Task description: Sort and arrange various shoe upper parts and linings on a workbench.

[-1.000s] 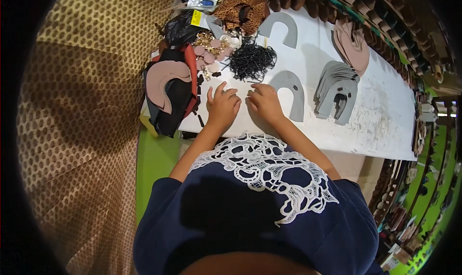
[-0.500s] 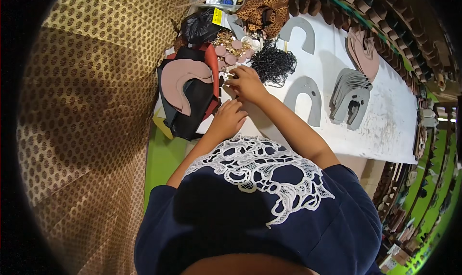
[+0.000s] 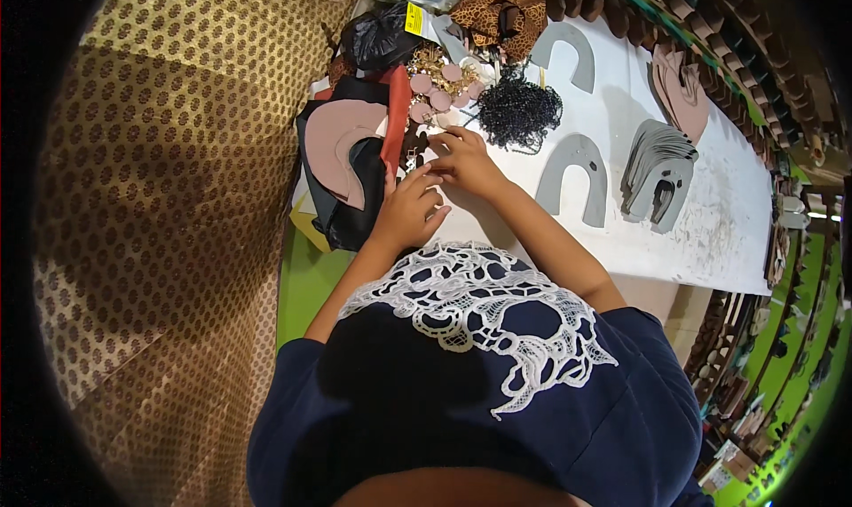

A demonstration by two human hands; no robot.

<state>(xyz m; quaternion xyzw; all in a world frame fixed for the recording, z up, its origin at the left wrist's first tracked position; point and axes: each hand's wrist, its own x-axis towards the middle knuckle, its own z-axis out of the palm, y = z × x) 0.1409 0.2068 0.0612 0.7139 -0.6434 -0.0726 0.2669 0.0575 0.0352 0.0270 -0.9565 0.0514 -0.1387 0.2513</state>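
My left hand point(image 3: 410, 210) lies over the table's near edge, its fingers stretched forward and thumb apart. Its fingertips come close to my right hand point(image 3: 469, 164), whose fingers are bent but spread above small dark and white pieces point(image 3: 412, 158). I see nothing held in either hand, though the fingertips partly hide the pieces. Just beyond lies a heap of gold-coloured trinkets with round pink discs point(image 3: 441, 101). A tangle of black beaded strands point(image 3: 519, 110) sits to its right. Left of my hands, a curved pink cut-out point(image 3: 333, 152) rests on black sheet material point(image 3: 367, 172).
Grey U-shaped cut-outs point(image 3: 575, 174) lie on the white table point(image 3: 710, 232), with a grey stack point(image 3: 655, 174) and pink pieces point(image 3: 681, 90) farther right. A black plastic bag point(image 3: 377, 39) and leopard-print fabric point(image 3: 501, 10) stand at the back. A gold patterned curtain point(image 3: 177, 196) hangs left.
My left hand has moved forward, closer to the right hand's fingers. My right hand has shifted slightly right and nearer me in the picture. The table's things appear shifted a little with the view.
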